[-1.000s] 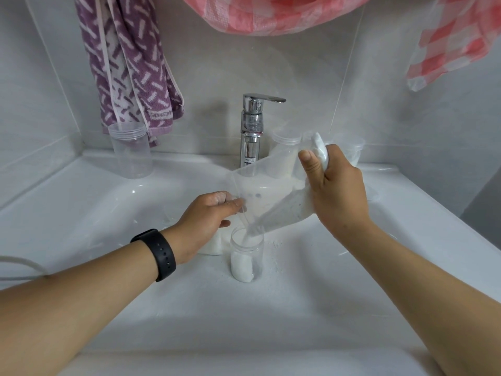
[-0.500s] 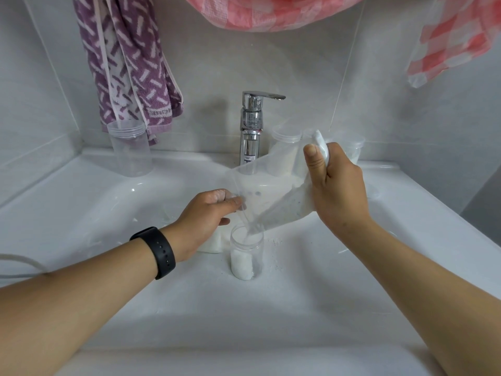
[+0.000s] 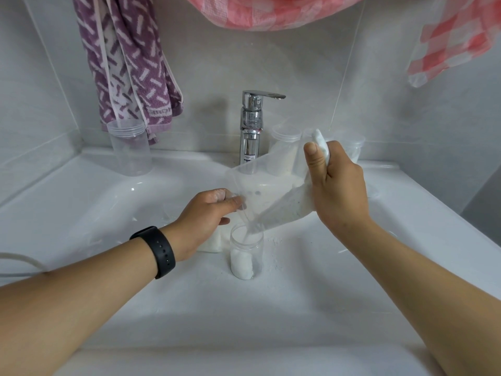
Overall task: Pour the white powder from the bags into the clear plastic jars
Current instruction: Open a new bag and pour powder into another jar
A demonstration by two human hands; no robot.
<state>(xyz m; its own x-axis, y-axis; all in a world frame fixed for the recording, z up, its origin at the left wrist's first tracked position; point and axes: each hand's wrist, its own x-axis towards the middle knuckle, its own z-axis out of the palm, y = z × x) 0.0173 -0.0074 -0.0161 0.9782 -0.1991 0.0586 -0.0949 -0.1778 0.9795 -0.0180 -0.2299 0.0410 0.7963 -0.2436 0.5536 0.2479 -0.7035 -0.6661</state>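
Note:
A clear plastic bag (image 3: pixel 273 191) of white powder is tilted down to the left over a small clear jar (image 3: pixel 246 253) standing in the sink basin. My right hand (image 3: pixel 336 188) grips the bag's raised, bunched end. My left hand (image 3: pixel 208 210) pinches the bag's lower open edge just above the jar's mouth. A thin stream of powder runs into the jar, which holds powder in its lower half. A second white bag (image 3: pixel 214 242) lies behind the jar, partly hidden by my left hand.
An empty clear jar (image 3: pixel 130 150) stands on the sink's back left ledge. More jars (image 3: pixel 286 147) stand behind the chrome tap (image 3: pixel 250 126), partly hidden by the bag. Spilled powder (image 3: pixel 273 248) dusts the white basin (image 3: pixel 271 308) right of the jar. Towels hang overhead.
The bag and both hands have stayed nearly in place. Powder keeps running into the jar.

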